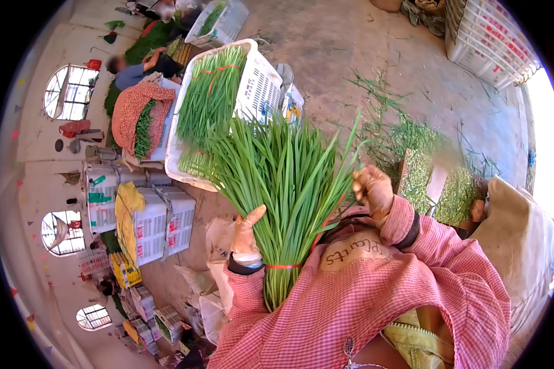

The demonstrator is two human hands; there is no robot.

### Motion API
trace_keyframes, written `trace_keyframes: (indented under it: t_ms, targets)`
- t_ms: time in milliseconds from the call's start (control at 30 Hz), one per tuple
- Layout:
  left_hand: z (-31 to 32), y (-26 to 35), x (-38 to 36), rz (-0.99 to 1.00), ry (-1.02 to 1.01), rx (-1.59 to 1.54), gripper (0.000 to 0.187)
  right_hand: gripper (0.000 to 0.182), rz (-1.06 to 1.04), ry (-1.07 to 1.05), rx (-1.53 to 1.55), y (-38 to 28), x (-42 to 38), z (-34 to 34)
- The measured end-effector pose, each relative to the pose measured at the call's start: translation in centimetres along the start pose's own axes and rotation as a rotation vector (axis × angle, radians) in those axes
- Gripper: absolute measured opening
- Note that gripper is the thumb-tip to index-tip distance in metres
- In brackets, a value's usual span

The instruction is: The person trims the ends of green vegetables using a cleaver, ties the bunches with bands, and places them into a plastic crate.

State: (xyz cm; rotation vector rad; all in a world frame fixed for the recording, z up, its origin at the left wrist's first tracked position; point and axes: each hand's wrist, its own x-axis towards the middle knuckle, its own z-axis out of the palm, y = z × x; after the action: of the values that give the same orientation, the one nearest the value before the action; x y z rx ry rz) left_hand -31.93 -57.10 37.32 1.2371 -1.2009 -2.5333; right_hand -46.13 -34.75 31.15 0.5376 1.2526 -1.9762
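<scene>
A big bunch of garlic chives stands fanned out before my chest, its leaves spreading upward. A red band circles the stalks near the lower end. My left hand grips the bunch from its left side, thumb pointing up along the leaves and the other fingers hidden. To the right of the bunch, my right hand is raised with its fingers curled in, close to the outer leaf tips. Whatever may be between those fingers is too small to make out. A thin red strip runs along the bunch's right edge.
Beyond the bunch, a white crate holds tied chives. Leaf scraps litter the floor at right, beside a sack. Stacked crates line the left. A person sits farther back.
</scene>
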Motion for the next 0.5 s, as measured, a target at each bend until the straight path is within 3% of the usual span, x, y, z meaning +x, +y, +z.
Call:
trace_keyframes:
  t_ms: [67,133,167,200,267,367,400,467,500]
  targets:
    - [1.1,-0.1,-0.7,0.082,-0.001,0.08,0.038,0.008,-0.114,0.306,0.192,-3.0,3.9,-3.7]
    - [1.3,0.0,-0.9,0.077,0.003,0.065,0.038,0.004,-0.409,0.438,-0.007,-6.4,7.4,-11.3]
    - [1.3,0.0,-1.1,0.074,0.008,0.053,0.039,0.008,-0.548,0.481,0.157,-7.2,9.6,-15.1]
    - [1.2,0.0,-1.2,0.067,0.011,0.04,0.039,0.01,-0.557,0.39,0.106,-8.0,11.1,-19.1]
    - [0.6,-0.2,-0.8,0.035,-0.025,0.005,0.039,0.013,-0.517,0.501,-0.091,-9.2,11.7,-22.6]
    - [1.2,-0.4,-0.9,0.025,-0.079,-0.032,0.038,0.019,-0.266,0.785,-1.071,-9.7,8.0,-20.4]
    - [1.4,-0.4,-1.0,0.039,-0.098,-0.027,0.038,0.024,-0.259,0.79,-1.313,-9.8,5.5,-17.5]
    - [1.1,-0.6,-0.4,0.046,-0.13,-0.013,0.037,0.037,-0.604,0.536,-1.362,-9.8,1.5,-10.6]
    - [1.3,-0.7,-0.5,0.045,-0.121,0.001,0.037,0.043,-0.915,0.282,-1.301,-8.7,0.2,-7.1]
